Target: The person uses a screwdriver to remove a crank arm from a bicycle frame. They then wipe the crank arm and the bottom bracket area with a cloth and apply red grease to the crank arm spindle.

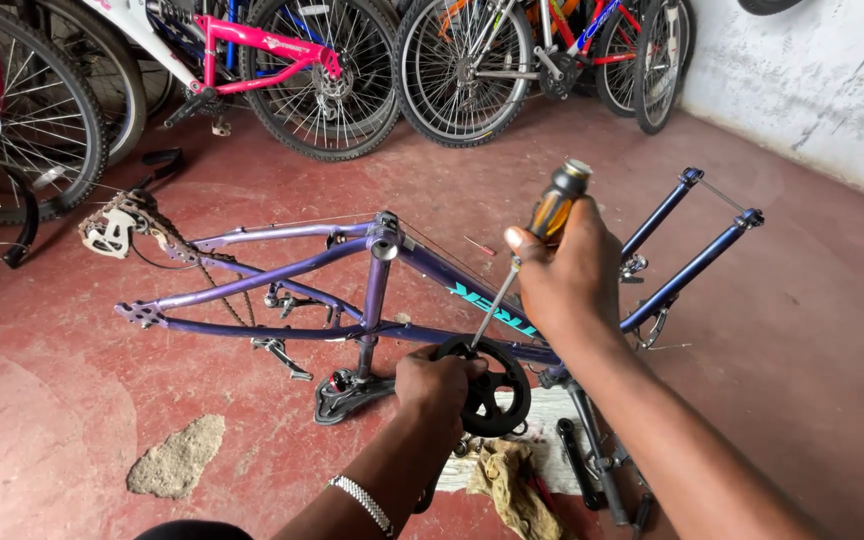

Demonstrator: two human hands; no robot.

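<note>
A purple bicycle frame (282, 272) without wheels lies on its side on the red floor, fork (687, 255) pointing right. My right hand (567, 275) grips a screwdriver (555, 205) with an amber and black handle; its metal shaft slants down to the black chainring (502, 395) at the bottom bracket. My left hand (434, 385) is closed over the chainring's left edge. A black pedal and crank (352, 392) sit just left of that hand. A rear derailleur with chain (124, 226) hangs at the frame's far left end.
Several bicycles stand along the back wall, among them a pink and white one (252, 45). A dirty yellow rag (517, 480) and a loose black crank arm (577, 460) lie near me. A bare concrete patch (177, 458) marks the floor at left. A white wall (812, 80) rises at right.
</note>
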